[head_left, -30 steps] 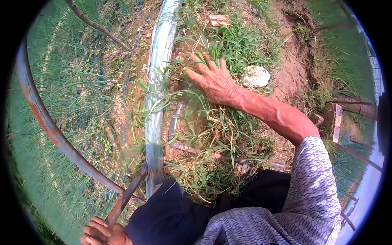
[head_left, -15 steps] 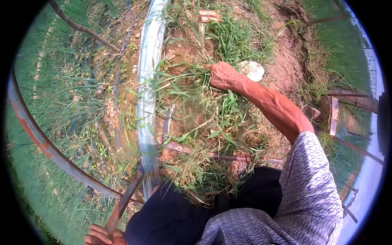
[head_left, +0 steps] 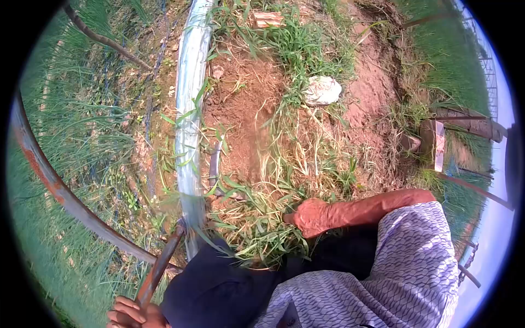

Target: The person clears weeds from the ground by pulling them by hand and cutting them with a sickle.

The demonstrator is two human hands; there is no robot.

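Observation:
At the lower left, my left hand (head_left: 131,314) wraps round a rusty metal pipe (head_left: 158,268) that slants upward to the right. My right hand (head_left: 311,217) is low in the middle, close to my knees, its fingers closed on grass (head_left: 268,240). Pulled green and dry blades lie heaped around those fingers and against my dark trousers. Left of the middle, a sickle (head_left: 215,164) lies on the soil, its curved blade showing and most of its handle covered by grass.
A long band of clear plastic sheeting (head_left: 188,109) runs beside bare soil (head_left: 240,98). A crumpled white lump (head_left: 321,90), a broken block (head_left: 268,20) and standing grass (head_left: 301,49) lie beyond. A curved rusty pipe (head_left: 60,194) arches at left; a wooden post (head_left: 432,145) stands right.
My right hand has swept down toward my knees, dragging grass with it. Brown soil now shows where that grass lay, and the sickle's handle is more covered. My left hand stays on the pipe.

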